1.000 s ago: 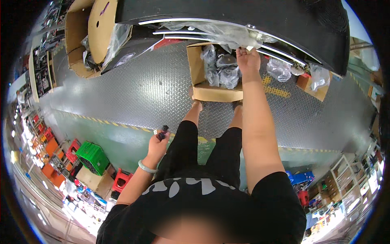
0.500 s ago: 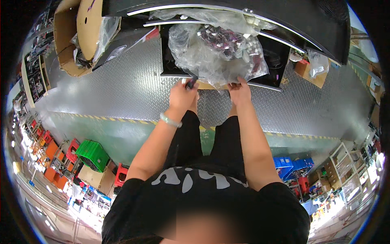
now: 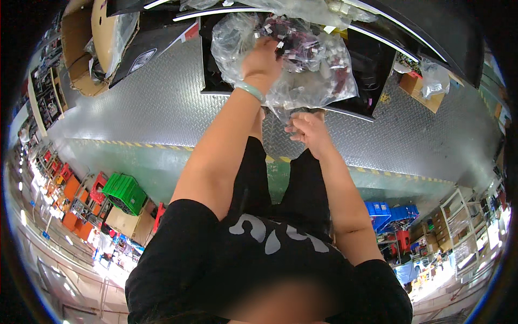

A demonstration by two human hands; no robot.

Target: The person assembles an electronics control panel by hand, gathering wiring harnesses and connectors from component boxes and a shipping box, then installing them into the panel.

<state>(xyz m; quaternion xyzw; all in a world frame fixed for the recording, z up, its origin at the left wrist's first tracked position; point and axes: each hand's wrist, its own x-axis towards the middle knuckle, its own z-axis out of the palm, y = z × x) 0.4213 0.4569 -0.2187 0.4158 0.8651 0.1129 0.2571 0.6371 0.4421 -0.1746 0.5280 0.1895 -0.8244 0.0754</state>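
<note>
A large clear plastic bag [image 3: 310,89] lies spread open in front of me. Inside it is a heap of small dark purple and black wired parts [image 3: 294,43] with white connectors. My left hand [image 3: 261,60], a pale bangle at its wrist, reaches over the bag's left side into the heap. Its fingertips are hidden among the parts, so what they hold does not show. Just below the bag's near edge is my right hand [image 3: 310,131], palm turned inward. Its fingers are loosely bent and apart, and I see nothing held in them.
The bag rests in a black open tray or drawer [image 3: 372,100] on a metal tread-plate floor [image 3: 162,102]. A cardboard box [image 3: 81,65] stands at far left, a smaller carton [image 3: 423,89] at right. Behind me are green crates [image 3: 124,193] and blue bins [image 3: 380,213].
My left hand has moved forward from the bag's near edge into the parts; the small dark object it held no longer shows clearly. My right hand has drawn back from the bag's edge.
</note>
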